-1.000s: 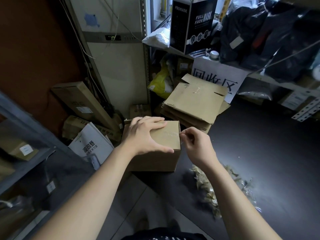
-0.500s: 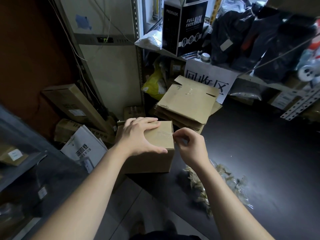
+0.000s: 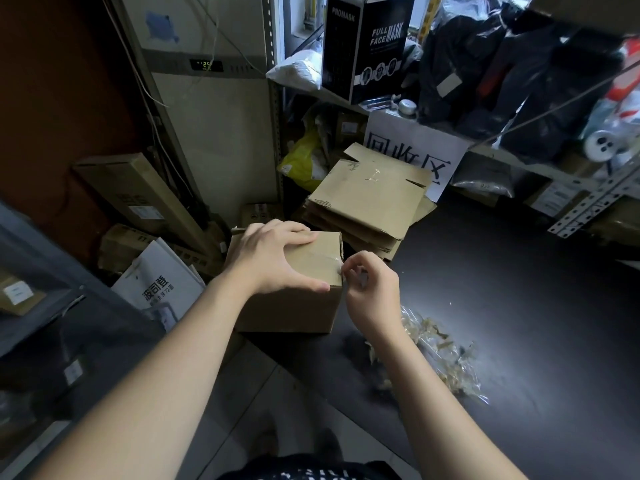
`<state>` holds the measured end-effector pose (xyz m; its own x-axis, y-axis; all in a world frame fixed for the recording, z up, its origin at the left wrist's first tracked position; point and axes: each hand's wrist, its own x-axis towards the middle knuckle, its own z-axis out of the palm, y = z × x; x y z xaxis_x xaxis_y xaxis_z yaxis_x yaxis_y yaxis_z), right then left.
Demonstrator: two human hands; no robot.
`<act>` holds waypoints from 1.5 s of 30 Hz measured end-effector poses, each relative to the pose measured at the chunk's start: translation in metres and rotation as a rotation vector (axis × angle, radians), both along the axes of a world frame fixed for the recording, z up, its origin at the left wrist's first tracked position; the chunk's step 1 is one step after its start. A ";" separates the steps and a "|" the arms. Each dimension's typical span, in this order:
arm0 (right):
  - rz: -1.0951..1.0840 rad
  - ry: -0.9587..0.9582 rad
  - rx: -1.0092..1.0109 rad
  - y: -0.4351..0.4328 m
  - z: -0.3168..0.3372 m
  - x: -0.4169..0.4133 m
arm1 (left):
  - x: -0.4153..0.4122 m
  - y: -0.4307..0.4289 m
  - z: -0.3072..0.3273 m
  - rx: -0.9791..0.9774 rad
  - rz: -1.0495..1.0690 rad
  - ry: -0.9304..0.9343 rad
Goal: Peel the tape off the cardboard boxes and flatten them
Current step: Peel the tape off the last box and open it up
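Note:
A small closed cardboard box [image 3: 294,310] stands on the edge of a dark table [image 3: 519,323]. Clear tape [image 3: 325,259] runs across its top to the right edge. My left hand [image 3: 273,259] lies spread over the box top, thumb along the near edge, holding it down. My right hand [image 3: 367,289] is at the box's upper right edge, fingertips pinching at the tape end there. Behind the box lies a stack of flattened cardboard boxes [image 3: 367,202].
A heap of crumpled peeled tape [image 3: 436,348] lies on the table right of my right forearm. Long cartons [image 3: 138,199] and a white printed box [image 3: 159,282] lean at the left. Shelves with a black mask box [image 3: 367,43] and dark bags [image 3: 519,74] rise behind.
My right hand's fingertips have closed in on the tape end at the box's right top edge. The left hand keeps pressing the box top. The view has shifted slightly.

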<state>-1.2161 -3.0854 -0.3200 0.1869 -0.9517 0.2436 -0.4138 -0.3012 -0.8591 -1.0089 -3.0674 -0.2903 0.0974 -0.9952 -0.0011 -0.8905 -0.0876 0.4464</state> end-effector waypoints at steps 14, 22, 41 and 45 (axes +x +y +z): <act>-0.024 0.125 0.048 -0.005 0.012 0.006 | -0.008 0.005 0.002 -0.079 -0.118 0.030; -0.091 0.130 -0.023 -0.002 0.002 0.014 | -0.008 0.006 0.002 -0.080 -0.109 0.034; 0.138 0.563 -0.286 -0.025 0.004 0.021 | -0.008 0.008 -0.001 -0.144 -0.097 0.058; 0.178 0.494 -0.290 -0.023 0.004 0.018 | -0.006 0.008 -0.002 -0.139 -0.091 0.058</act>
